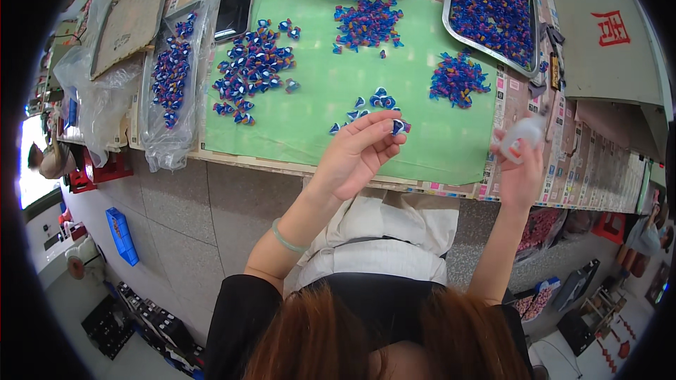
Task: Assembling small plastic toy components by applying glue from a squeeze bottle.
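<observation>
Between the thumb and fingertips of my left hand [366, 149] is a small blue and white plastic piece [399, 127], held above the front of a green mat [310, 134]. My right hand [520, 169] is curled round a small whitish squeeze bottle [522, 139] past the mat's right edge; the bottle is blurred. Just beyond my left hand lie a few loose blue and white pieces [381, 98]. A larger pile of blue and white pieces [253, 63] spreads over the mat's left side. Blue pieces with red and orange parts form a back pile [367, 24] and a right pile [459, 81].
A metal tray [486, 46] full of small blue pieces stands at the back right. On the left are a black phone [236, 3], a plastic-lined tray [149, 98] holding pieces, and a flat board [130, 21]. A grey metal box [605, 35] stands at the right.
</observation>
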`<state>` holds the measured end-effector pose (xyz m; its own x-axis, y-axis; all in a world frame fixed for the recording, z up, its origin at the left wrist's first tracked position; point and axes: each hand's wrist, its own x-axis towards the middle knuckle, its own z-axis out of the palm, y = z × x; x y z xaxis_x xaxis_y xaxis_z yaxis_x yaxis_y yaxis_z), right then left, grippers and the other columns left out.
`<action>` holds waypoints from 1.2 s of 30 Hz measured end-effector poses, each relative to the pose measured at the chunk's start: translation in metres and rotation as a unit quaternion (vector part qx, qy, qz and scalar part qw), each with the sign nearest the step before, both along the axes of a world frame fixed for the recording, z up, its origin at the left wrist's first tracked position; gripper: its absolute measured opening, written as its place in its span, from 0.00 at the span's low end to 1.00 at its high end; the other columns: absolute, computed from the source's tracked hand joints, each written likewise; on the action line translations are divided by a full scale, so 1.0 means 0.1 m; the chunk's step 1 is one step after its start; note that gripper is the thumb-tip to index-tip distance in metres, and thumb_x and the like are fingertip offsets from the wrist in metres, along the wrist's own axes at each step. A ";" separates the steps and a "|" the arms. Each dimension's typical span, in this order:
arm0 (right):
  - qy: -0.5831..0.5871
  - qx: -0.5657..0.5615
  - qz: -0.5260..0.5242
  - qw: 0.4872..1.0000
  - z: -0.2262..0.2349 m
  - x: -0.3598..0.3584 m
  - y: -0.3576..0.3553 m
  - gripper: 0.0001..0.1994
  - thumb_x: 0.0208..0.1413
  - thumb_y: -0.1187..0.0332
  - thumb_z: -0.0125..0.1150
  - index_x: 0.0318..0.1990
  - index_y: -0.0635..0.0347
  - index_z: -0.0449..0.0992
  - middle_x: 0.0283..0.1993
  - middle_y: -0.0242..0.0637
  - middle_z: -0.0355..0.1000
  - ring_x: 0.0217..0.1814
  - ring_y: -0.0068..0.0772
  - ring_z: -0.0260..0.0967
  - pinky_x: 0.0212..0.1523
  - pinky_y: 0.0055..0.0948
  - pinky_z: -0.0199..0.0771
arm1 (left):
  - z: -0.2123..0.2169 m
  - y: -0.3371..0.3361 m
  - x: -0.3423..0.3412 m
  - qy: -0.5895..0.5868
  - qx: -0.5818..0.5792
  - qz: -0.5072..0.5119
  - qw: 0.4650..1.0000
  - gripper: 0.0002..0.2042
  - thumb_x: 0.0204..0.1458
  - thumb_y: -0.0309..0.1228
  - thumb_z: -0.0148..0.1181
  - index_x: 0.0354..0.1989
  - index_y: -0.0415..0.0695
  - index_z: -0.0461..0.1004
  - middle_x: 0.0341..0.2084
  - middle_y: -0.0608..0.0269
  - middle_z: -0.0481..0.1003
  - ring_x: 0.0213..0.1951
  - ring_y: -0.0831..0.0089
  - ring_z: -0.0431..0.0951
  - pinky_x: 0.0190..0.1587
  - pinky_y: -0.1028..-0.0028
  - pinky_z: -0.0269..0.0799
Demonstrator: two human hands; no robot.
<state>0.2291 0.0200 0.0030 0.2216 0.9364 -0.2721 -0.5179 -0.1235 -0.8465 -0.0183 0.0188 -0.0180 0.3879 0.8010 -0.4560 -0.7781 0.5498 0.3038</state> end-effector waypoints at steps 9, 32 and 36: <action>-0.167 0.102 0.080 0.977 0.25 -0.57 -0.15 0.17 0.36 0.77 0.62 0.37 0.64 0.64 0.38 0.35 0.62 0.34 0.21 0.61 0.34 0.16 0.62 | -0.07 0.01 -0.02 0.047 -0.001 0.006 0.999 0.08 0.48 0.24 0.48 0.37 0.37 0.66 0.29 0.61 0.70 0.30 0.77 0.71 0.36 0.80 0.68; -0.296 0.111 0.108 0.942 0.28 -0.71 -0.14 0.13 0.39 0.73 0.61 0.32 0.63 0.64 0.29 0.28 0.59 0.30 0.15 0.55 0.32 0.14 0.54 | -0.12 0.01 -0.04 0.029 -0.019 -0.005 0.999 0.07 0.47 0.23 0.49 0.35 0.36 0.67 0.29 0.61 0.70 0.27 0.80 0.68 0.33 0.83 0.66; -0.297 0.112 0.108 0.942 0.28 -0.73 -0.14 0.12 0.39 0.73 0.60 0.31 0.62 0.63 0.28 0.27 0.59 0.28 0.15 0.54 0.31 0.13 0.53 | -0.11 0.01 -0.03 0.030 -0.021 -0.006 0.999 0.07 0.47 0.23 0.49 0.35 0.36 0.67 0.29 0.61 0.70 0.27 0.81 0.68 0.33 0.83 0.66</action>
<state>0.1565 0.0064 0.0309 0.0710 0.9962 0.0500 0.0722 0.0448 -0.9964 -0.0213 0.0200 -0.0294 0.3676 0.7761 -0.5124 -0.7530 0.5717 0.3258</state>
